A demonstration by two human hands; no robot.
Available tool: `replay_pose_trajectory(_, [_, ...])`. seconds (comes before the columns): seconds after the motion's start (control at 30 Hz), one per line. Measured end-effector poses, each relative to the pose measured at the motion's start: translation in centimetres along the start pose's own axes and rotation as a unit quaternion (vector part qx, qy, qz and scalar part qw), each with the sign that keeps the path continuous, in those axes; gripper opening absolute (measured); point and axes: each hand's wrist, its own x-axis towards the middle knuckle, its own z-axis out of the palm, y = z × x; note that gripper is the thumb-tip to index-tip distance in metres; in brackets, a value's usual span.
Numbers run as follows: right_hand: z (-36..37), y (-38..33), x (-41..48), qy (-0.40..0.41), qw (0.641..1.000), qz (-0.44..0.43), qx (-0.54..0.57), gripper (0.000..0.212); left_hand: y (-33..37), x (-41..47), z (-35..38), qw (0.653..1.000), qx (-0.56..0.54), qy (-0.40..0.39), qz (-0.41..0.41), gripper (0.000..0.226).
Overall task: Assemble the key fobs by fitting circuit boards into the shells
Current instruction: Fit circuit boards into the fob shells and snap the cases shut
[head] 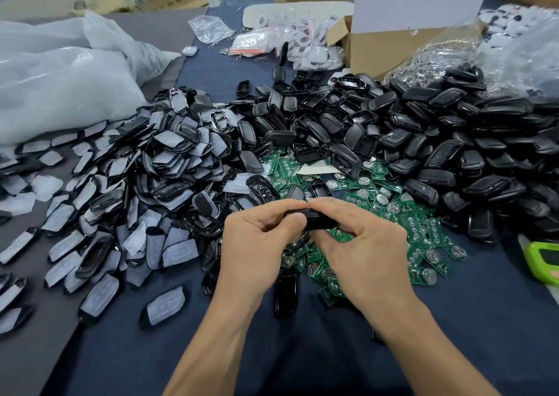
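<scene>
Both hands hold one black key fob shell (316, 218) above the table, near the middle of the view. My left hand (257, 241) grips its left end with thumb and curled fingers. My right hand (363, 244) pinches its right end from above. The inside of the shell is hidden by my fingers. Just behind and under my hands lies a heap of green circuit boards (390, 211). Another glossy black shell (286, 292) lies on the cloth below my left hand.
A big pile of black shells (423, 129) fills the right and back. Shell halves with white button pads (145, 190) spread over the left. A cardboard box (390, 41), plastic bags (60, 72) and a green object (544, 261) at the right edge surround the dark blue cloth (302, 350).
</scene>
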Motion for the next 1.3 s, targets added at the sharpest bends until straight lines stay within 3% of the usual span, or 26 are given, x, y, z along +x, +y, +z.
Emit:
replay_pose_trajectory(0.17, [-0.4, -0.3, 0.8, -0.031, 0.99, 0.057, 0.128, 0.041, -0.5, -0.2, 0.2, 0.998, -0.055, 0.037, -0.002, 0.025])
replay_pose_trajectory(0.33, [-1.0, 0.3, 2.1, -0.084, 0.986, 0.061, 0.128, 0.031, -0.4, -0.3, 0.1, 0.998, -0.033, 0.037, 0.032, 0.033])
replay_pose_trajectory(0.43, [-1.1, 0.5, 2.1, -0.073, 0.98, 0.079, 0.165, 0.034, -0.2, -0.3, 0.4, 0.999, -0.03, 0.029, 0.006, 0.03])
replay_pose_trajectory(0.57, [-1.5, 0.5, 1.7, -0.083, 0.97, 0.089, 0.212, 0.037, 0.0, -0.2, 0.5, 0.999, -0.011, 0.0, 0.044, 0.031])
replay_pose_trajectory(0.7, [-2.1, 0.2, 2.2, -0.113, 0.982, 0.09, 0.124, 0.031, -0.2, -0.4, 0.8, 0.997, 0.015, 0.013, 0.068, 0.038])
replay_pose_trajectory(0.87, [-2.7, -0.7, 2.0, -0.096, 0.995, 0.005, -0.003, 0.04, 0.1, -0.4, 0.8, 0.995, 0.037, -0.001, 0.089, 0.041])
replay_pose_trajectory(0.97, [-2.4, -0.8, 2.0, -0.083, 0.995, 0.029, 0.038, 0.04, 0.2, -0.2, 1.0, 0.999, -0.01, 0.03, 0.041, 0.027])
replay_pose_trajectory(1.03, [-1.7, -0.6, 1.9, -0.069, 0.976, 0.116, 0.171, 0.034, 0.2, -0.1, 1.3, 0.998, -0.059, 0.03, -0.01, 0.023])
replay_pose_trajectory(1.13, [-0.6, -0.8, 1.2, -0.048, 0.896, 0.241, 0.37, 0.014, 0.5, -0.3, 2.3, 0.996, -0.078, 0.001, -0.036, 0.015])
replay_pose_trajectory(1.2, [-0.1, -1.0, 0.8, -0.047, 0.86, 0.264, 0.434, 0.014, 0.6, -0.5, 3.0, 0.994, -0.101, 0.019, -0.046, 0.021])
replay_pose_trajectory(1.3, [0.4, -1.3, 0.2, -0.046, 0.842, 0.276, 0.461, 0.015, 0.9, -0.5, 4.0, 0.987, -0.128, 0.072, -0.067, 0.028])
